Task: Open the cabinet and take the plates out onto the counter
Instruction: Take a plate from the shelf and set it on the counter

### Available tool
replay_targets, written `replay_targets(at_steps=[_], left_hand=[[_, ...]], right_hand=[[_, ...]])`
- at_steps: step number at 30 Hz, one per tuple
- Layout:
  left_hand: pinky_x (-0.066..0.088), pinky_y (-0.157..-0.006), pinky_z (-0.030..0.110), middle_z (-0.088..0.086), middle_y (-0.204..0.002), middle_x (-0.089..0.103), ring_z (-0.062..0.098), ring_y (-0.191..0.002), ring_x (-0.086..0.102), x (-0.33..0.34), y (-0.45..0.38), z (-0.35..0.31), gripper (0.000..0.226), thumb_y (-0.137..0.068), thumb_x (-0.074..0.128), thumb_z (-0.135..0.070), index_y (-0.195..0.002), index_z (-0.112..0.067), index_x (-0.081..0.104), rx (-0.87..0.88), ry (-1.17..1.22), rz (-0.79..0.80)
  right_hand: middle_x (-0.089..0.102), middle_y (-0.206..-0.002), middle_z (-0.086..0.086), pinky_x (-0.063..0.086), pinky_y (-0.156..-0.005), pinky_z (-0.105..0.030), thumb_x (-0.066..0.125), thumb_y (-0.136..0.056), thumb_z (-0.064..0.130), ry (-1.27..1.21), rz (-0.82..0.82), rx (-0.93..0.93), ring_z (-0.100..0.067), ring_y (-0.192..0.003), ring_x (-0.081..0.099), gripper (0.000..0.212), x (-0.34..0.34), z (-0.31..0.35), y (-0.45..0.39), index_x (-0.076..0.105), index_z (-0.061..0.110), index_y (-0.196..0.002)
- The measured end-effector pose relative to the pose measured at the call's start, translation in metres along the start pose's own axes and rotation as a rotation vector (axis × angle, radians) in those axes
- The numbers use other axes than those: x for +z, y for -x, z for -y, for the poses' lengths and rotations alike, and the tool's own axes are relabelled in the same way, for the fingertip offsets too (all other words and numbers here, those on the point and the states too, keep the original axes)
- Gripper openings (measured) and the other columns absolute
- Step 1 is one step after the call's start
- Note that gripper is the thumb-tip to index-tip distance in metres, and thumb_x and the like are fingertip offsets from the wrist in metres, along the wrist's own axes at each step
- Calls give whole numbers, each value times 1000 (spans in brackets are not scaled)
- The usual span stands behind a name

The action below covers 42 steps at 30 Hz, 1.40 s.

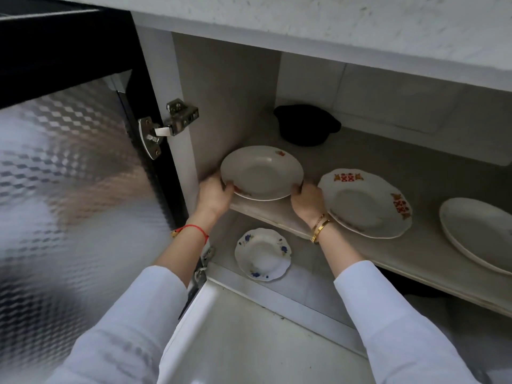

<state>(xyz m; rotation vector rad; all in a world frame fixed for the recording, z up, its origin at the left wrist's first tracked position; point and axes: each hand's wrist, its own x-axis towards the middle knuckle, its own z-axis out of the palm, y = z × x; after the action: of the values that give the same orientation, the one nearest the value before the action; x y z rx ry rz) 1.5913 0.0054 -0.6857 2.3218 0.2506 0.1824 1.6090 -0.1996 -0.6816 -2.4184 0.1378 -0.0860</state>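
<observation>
white sleeves [144, 314] close | left hand [214, 194] and right hand [306, 200] pinch plate [261, 173] edges, one each side | plate sits between hands

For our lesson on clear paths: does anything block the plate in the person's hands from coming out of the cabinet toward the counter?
Nothing visible does. The left hand and right hand grip the plate at the shelf's front edge, the door is swung open, and the red-patterned plate lies apart to its right.
</observation>
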Motion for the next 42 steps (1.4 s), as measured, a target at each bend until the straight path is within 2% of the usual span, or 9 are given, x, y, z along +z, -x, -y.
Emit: replay_targets(at_steps=[7, 10, 13, 16, 22, 26, 31, 38, 42], left_hand=[[50, -98, 42, 19, -119, 68, 33, -113, 62, 1, 8, 0, 31, -92, 56, -6, -121, -1, 64, -73, 247, -27], [51, -90, 30, 17, -115, 69, 26, -105, 64, 0, 27, 4, 29, -91, 58, -5, -119, -2, 64, -71, 352, -74], [44, -76, 12, -2, -104, 69, 9, -92, 60, -5, 52, 9, 31, -91, 61, -12, -122, -11, 65, -51, 370, -155], [46, -86, 20, -6, -108, 69, 11, -103, 62, -12, 81, 16, 34, -90, 61, -13, -124, -15, 64, -12, 380, -193], [45, -108, 39, -5, -129, 65, 12, -124, 58, -27, 150, 30, 46, -89, 61, -7, -134, -18, 58, 71, 548, -191], [44, -108, 39, -19, -118, 68, 7, -116, 60, -37, 201, 35, 49, -89, 61, -3, -136, -15, 56, 85, 647, -197], [43, -111, 37, -7, -134, 62, 6, -127, 55, -50, 261, 40, 47, -91, 60, -4, -137, -14, 55, 119, 692, -186], [43, -110, 37, -9, -138, 59, 7, -130, 52, -61, 322, 44, 49, -91, 63, -12, -138, -21, 54, 110, 704, -190], [44, -109, 40, -10, -137, 59, 8, -129, 54, -61, 341, 43, 51, -91, 64, -15, -140, -22, 52, 97, 727, -183]], right_hand=[[64, -117, -23, 44, -86, -34, 42, -98, 17, -92, 30, 0, -39, -111, 58, 31, -4, -4, 5, 56, -1, -119], [66, -110, -20, 37, -70, -26, 43, -97, 15, -132, 11, -65, -36, -103, 60, 27, -7, -5, 20, 55, 2, -117], [68, -101, -17, 31, -62, -23, 44, -96, 13, -184, -49, -148, -32, -90, 62, 26, -12, -3, 45, 55, 3, -117], [66, -88, -11, 34, -62, -25, 47, -94, 12, -241, -92, -234, -24, -74, 56, 23, -18, -2, 77, 57, 4, -112], [71, -103, -7, 53, -88, -41, 46, -97, 17, -358, -44, -234, -23, -96, 66, 28, -27, -11, 156, 55, 16, -123], [70, -107, 0, 50, -92, -34, 47, -97, 16, -387, -60, -258, -16, -101, 62, 31, -29, -17, 207, 54, 20, -127], [64, -104, 28, 45, -89, -16, 48, -96, 19, -385, -81, -260, 12, -96, 59, 37, -37, -23, 260, 51, 28, -131], [59, -122, 32, 38, -92, 0, 48, -96, 20, -485, -66, -304, 12, -116, 53, 39, -44, -33, 314, 49, 32, -134], [57, -128, 29, 40, -98, -7, 48, -98, 21, -539, -46, -326, 8, -122, 51, 40, -47, -40, 330, 46, 30, -137]])
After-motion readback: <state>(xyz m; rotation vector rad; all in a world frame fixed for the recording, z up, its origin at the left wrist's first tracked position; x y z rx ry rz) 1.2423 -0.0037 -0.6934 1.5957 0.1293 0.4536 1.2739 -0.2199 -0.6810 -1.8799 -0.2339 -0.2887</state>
